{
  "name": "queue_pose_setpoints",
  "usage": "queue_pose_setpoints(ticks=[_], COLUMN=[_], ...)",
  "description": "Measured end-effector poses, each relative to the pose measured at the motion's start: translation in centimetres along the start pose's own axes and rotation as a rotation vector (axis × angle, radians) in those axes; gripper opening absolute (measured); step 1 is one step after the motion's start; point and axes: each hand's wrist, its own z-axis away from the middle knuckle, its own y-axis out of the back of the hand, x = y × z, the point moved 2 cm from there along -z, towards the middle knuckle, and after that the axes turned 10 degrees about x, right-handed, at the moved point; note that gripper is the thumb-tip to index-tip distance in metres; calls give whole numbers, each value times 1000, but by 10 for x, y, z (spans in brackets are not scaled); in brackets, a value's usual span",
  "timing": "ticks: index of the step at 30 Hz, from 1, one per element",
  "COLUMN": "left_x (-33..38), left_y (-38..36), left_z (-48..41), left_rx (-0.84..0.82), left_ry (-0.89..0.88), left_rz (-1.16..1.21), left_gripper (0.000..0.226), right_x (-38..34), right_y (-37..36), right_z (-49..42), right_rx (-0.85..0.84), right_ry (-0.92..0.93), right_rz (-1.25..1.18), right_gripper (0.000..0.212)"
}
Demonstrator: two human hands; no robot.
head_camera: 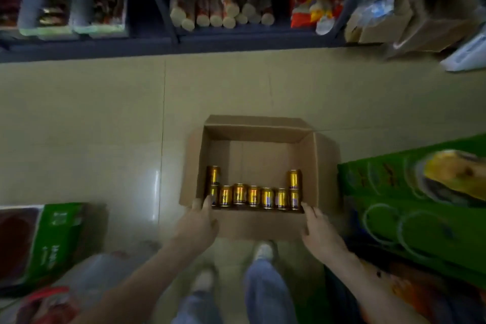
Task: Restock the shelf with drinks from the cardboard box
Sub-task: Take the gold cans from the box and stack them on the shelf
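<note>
1. The dark shelf [236, 42] is standing across the aisle, holding tubs and snack packets.
2. The open cardboard box [263, 155] is sitting on the tiled floor.
3. The left hand [196, 226] and right hand [319, 231] are gripping its near corners, fingers curled over the edge.
4. Nine gold cans [253, 196] are standing inside, against its near wall.
</note>
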Motion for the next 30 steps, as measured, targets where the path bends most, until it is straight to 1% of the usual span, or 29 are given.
queue_pose_setpoints(ticks=[2,6,9,12,14,16,19,21,23,25,27,29,30], left_x=[-3,-20,-36,-47,-51,-53,-51,-44,-35,-34,-39,-51,-57], left_y=[-38,-120,-180,-227,-252,-273,-292,-300,-301,-299,-295,-290,-289], left_z=[-49,-147,-218,-276,-306,-328,-343,-343,-338,-334,-335,-343,-348], left_rx=[-13,56,37,20,21,-3,-23,34,126,207,209,164,132], left_ry=[55,208,215,229,224,231,232,189,138,99,108,177,178], left_rz=[3,165,79,73,32,-16,-88,-48,27,-35,-121,-186,-250], left_gripper=[67,71,71,75,76,71,47,44,51,56,66,75,76], right_x=[11,40,64,84,93,102,107,103,95,87,80,79,80], right_y=[-33,-106,-153,-197,-220,-238,-254,-261,-266,-272,-276,-277,-276], right_z=[-56,-161,-228,-286,-318,-343,-358,-353,-345,-338,-338,-346,-352], right_rx=[-30,-99,-68,-36,-26,-5,27,78,128,155,179,216,220], right_ry=[-50,-73,-111,-168,-243,-338,-446,-404,-278,-161,-101,-112,-132], right_rz=[-14,-70,-109,-103,-109,-98,-62,11,127,181,211,210,200], right_gripper=[75,66,61,58,61,70,87,87,80,76,77,79,80])
